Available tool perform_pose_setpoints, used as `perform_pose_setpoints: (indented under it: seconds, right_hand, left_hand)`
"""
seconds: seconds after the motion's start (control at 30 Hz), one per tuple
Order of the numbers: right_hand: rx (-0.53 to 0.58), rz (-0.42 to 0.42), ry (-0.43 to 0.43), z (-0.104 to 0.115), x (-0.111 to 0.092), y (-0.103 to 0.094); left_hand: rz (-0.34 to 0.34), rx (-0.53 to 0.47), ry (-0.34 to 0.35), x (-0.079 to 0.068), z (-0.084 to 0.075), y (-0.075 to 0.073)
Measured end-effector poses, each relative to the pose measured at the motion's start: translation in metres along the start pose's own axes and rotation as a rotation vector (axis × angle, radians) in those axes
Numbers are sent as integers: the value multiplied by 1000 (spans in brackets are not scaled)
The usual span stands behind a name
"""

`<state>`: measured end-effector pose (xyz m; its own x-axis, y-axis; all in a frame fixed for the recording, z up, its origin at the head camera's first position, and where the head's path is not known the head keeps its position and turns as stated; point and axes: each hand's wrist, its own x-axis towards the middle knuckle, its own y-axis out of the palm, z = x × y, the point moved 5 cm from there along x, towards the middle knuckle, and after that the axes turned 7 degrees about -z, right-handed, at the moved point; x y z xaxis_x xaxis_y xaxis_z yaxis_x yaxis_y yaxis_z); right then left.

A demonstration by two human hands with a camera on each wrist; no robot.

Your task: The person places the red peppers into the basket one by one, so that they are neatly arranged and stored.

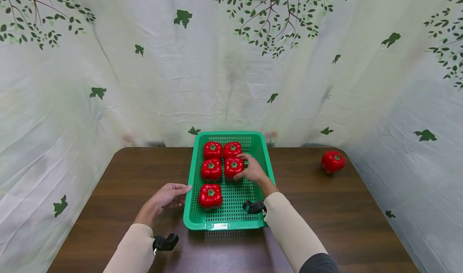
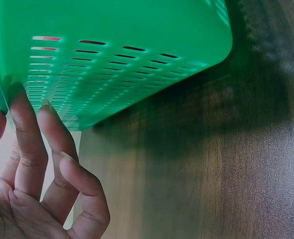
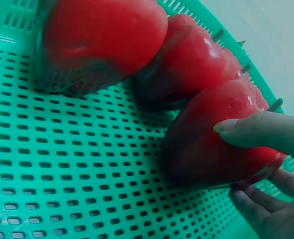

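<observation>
A green perforated plastic basket stands on the table, with several glossy red bell peppers inside. My right hand grips one bell pepper in the right column, its thumb on the near side and fingers on the far side. In the right wrist view the thumb presses on that pepper, which sits low against the basket floor. My left hand holds the basket's left rim. Seen from the left wrist, its index finger lies under the rim while the other fingers curve loosely below.
One more red bell pepper lies alone on the brown wooden table, near its right edge. A pale curtain with leaf prints hangs behind the table and along both sides. Each wrist carries a black camera mount.
</observation>
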<state>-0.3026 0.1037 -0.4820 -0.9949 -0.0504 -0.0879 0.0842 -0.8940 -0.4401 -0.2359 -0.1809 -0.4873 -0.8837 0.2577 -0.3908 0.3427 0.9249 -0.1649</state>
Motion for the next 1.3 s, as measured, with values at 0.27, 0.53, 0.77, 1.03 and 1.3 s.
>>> perform_pose_setpoints:
  seconds: [0.27, 0.53, 0.77, 1.03, 1.3]
  right_hand:
    - [11, -4, 26, -5, 2, 4]
    - [8, -2, 43, -3, 1, 3]
    - [7, 2, 29, -1, 0, 3]
    - [26, 17, 5, 2, -1, -1]
    - [100, 7, 5, 9, -9, -16]
  left_hand:
    - [1, 9, 4, -1, -1, 0]
    - [6, 15, 7, -2, -3, 1]
    - [-1, 13, 0, -2, -1, 0]
    - [-1, 16, -1, -2, -2, 0]
    - [3, 24, 1, 0, -3, 2]
